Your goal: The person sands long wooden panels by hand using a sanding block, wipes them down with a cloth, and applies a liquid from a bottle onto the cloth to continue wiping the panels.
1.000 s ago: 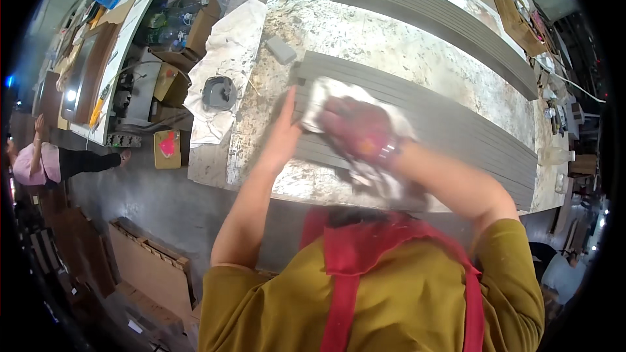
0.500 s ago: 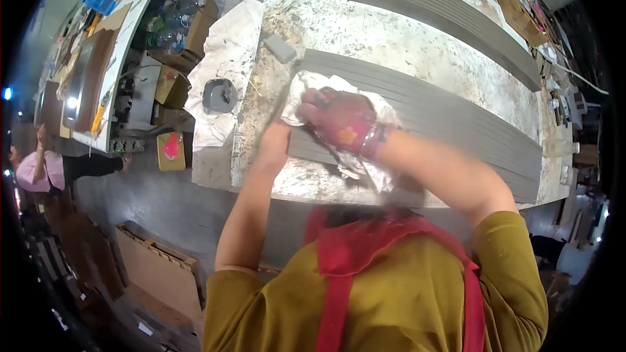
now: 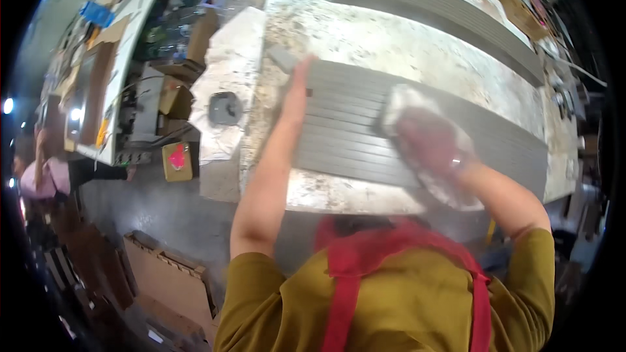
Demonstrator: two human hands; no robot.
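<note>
the grey boards [image 3: 352, 124] lie flat on the table [image 3: 385, 39] in front of the person, in a row parted by thin dark lines that run lengthwise; from left to right, they show a small dark patch close to the left end, a dull, even grey with a paler shine toward the middle, then a stretch hidden by hand and cloth, and a plain darker grey at the right end. the left hand [image 3: 298, 88] lies along the left end of the boards, fingers pointing away from the body; it is seen nearly edge-on and blurred, so i cannot tell whether it grips or only presses. the right hand [image 3: 427, 137], in a dark reddish glove and blurred, holds a white cloth [image 3: 400, 99] down on the boards, right of their middle

as for edges and room, at far left a dark bowl [image 3: 225, 109] sits on a white sheet [image 3: 222, 45], well apart from the boards. a small grey block [image 3: 282, 58] lies just beside their back left corner. in the middle, a narrow bare strip of table runs in front of the boards, and a wider bare band behind, up to another grey stack [image 3: 437, 13]. at right, the boards reach near the table's front edge
</note>
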